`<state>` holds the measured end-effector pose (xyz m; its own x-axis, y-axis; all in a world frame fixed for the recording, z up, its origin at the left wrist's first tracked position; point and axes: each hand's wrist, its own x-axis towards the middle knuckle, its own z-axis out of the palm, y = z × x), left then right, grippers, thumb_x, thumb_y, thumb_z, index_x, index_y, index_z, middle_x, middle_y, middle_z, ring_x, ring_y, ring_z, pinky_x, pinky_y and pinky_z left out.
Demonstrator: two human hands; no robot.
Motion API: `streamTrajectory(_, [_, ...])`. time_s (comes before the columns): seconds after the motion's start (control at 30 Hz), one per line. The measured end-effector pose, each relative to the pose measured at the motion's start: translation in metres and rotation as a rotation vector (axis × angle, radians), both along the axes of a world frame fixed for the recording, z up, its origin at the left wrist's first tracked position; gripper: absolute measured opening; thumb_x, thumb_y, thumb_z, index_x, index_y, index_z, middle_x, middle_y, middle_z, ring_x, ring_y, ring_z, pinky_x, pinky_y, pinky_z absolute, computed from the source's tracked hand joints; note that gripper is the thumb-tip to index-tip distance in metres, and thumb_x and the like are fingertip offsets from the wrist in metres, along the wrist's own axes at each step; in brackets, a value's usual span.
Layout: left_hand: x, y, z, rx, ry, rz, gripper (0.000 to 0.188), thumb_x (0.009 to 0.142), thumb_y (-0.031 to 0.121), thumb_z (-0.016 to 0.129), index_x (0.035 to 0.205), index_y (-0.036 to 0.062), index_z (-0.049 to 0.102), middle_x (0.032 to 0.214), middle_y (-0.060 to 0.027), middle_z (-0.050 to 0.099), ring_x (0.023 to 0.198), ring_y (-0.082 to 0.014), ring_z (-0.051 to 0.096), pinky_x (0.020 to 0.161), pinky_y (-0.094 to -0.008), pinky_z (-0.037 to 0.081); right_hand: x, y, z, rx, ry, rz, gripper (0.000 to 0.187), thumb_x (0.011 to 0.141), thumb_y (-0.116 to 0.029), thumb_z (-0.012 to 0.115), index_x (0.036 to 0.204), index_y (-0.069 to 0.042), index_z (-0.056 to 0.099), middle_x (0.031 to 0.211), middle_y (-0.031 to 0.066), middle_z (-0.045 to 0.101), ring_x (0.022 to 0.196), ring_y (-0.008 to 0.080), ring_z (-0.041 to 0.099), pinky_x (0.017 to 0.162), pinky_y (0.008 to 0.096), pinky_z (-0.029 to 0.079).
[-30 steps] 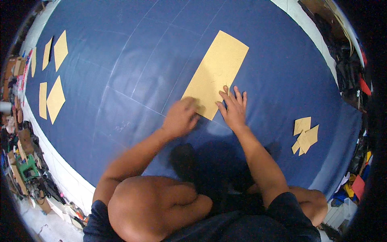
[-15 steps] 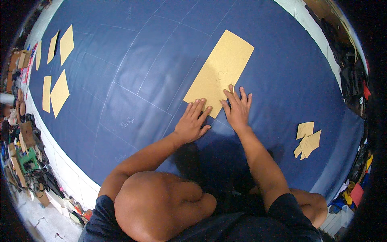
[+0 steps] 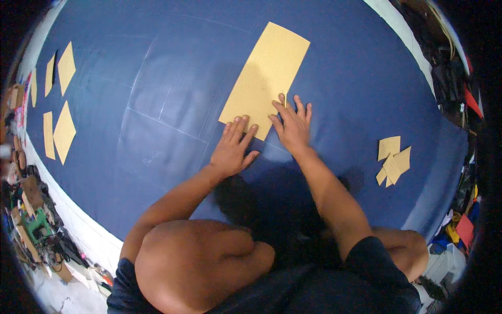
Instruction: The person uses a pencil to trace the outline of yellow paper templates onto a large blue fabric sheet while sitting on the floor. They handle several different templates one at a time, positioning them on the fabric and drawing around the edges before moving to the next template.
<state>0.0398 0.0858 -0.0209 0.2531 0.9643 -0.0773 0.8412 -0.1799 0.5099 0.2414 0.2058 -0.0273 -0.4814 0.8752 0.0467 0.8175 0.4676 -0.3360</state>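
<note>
A large, stiff-looking, matte pale-yellow rectangular card [image 3: 264, 73] lies slanted in the upper centre of the frame. The left hand [image 3: 230, 149] presses spread fingertips onto its lower edge; the right hand [image 3: 294, 129], fingers parted at its lower right edge, holds a slim pale stick [image 3: 285, 99] between them. Beneath spreads a smooth, faintly shiny dark-blue sheet [image 3: 183, 68] with thin white lines [image 3: 167, 123]. Flat yellow diamonds and slivers [image 3: 65, 133] lie far left; small angular yellow pieces [image 3: 389, 146] overlap at right.
</note>
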Motion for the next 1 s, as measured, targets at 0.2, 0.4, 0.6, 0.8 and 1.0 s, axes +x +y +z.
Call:
streamTrajectory(0.2, [0.0024, 0.0011, 0.0019, -0.002, 0.034, -0.014, 0.076, 0.098, 0.045, 0.062, 0.159, 0.0092, 0.034, 0.166, -0.0262, 0.021, 0.155, -0.0448, 0.018, 0.126, -0.0554, 0.016, 0.0009, -0.0022, -0.0012, 0.013, 0.031, -0.021, 0.046, 0.099, -0.047, 0.059, 0.139, -0.025, 0.061, 0.155, 0.0013, 0.051, 0.148, 0.0374, 0.035, 0.122, 0.0642, 0.011])
streamTrajectory(0.4, [0.0025, 0.0021, 0.0034, -0.01, 0.054, -0.014, 0.075, 0.098, 0.046, 0.061, 0.158, 0.0087, 0.035, 0.165, -0.0258, 0.023, 0.155, -0.0437, 0.019, 0.126, -0.0546, 0.017, 0.001, -0.0027, -0.0011, 0.021, 0.056, -0.022, 0.044, 0.099, -0.045, 0.06, 0.138, -0.024, 0.062, 0.154, 0.0014, 0.052, 0.148, 0.037, 0.035, 0.122, 0.0636, 0.01])
streamTrajectory(0.6, [0.0002, 0.0014, 0.0043, 0.013, 0.055, -0.02, 0.077, 0.097, 0.046, 0.063, 0.158, 0.0082, 0.036, 0.165, -0.0267, 0.023, 0.154, -0.0446, 0.02, 0.125, -0.0549, 0.018, 0.0012, -0.001, -0.0011, 0.018, 0.05, -0.013, 0.044, 0.097, -0.046, 0.063, 0.136, -0.024, 0.064, 0.153, 0.0013, 0.053, 0.147, 0.0368, 0.036, 0.122, 0.0639, 0.011])
streamTrajectory(0.8, [0.001, 0.0026, 0.0044, 0.002, 0.047, -0.021, 0.077, 0.097, 0.047, 0.063, 0.158, 0.0079, 0.036, 0.165, -0.0266, 0.023, 0.154, -0.0449, 0.021, 0.125, -0.0553, 0.019, 0.0021, -0.0012, -0.0055, 0.016, 0.066, -0.02, 0.044, 0.097, -0.046, 0.063, 0.135, -0.023, 0.064, 0.153, 0.001, 0.054, 0.147, 0.0365, 0.036, 0.122, 0.0643, 0.011])
streamTrajectory(1.0, [-0.0001, 0.0025, 0.0033, 0.0, -0.005, -0.029, 0.079, 0.095, 0.044, 0.067, 0.158, 0.0084, 0.034, 0.165, -0.0289, 0.021, 0.153, -0.0483, 0.021, 0.124, -0.0585, 0.02, 0.0014, -0.0026, -0.0043, 0.031, 0.047, -0.019, 0.043, 0.098, -0.043, 0.063, 0.135, -0.022, 0.065, 0.153, 0.0013, 0.054, 0.147, 0.0371, 0.036, 0.122, 0.0639, 0.012])
